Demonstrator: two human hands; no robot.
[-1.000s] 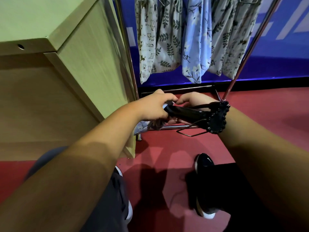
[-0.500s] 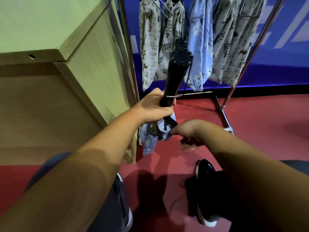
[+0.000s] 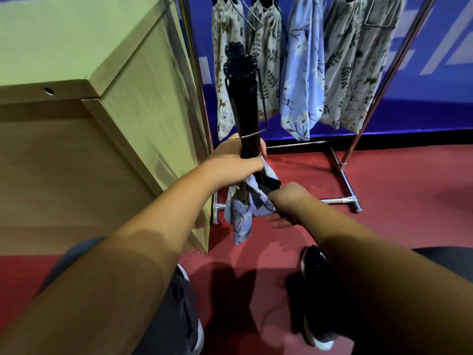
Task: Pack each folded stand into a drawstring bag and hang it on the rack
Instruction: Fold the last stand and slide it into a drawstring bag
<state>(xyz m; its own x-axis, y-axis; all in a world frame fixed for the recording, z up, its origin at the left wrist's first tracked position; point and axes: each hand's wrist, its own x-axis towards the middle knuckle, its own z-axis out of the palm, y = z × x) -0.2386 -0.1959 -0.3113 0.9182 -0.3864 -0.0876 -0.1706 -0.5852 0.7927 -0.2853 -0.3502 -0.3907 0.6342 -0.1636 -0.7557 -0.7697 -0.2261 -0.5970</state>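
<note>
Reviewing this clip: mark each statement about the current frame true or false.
1. The left hand grips the black folded stand, held roughly upright. True.
2. The stand is fully inside the blue bag. False: most of it sticks out above the bag.
3. The right hand holds the blue bag near the stand's lower end. True.
4. The rack is bare. False: several printed bags hang on it.
</note>
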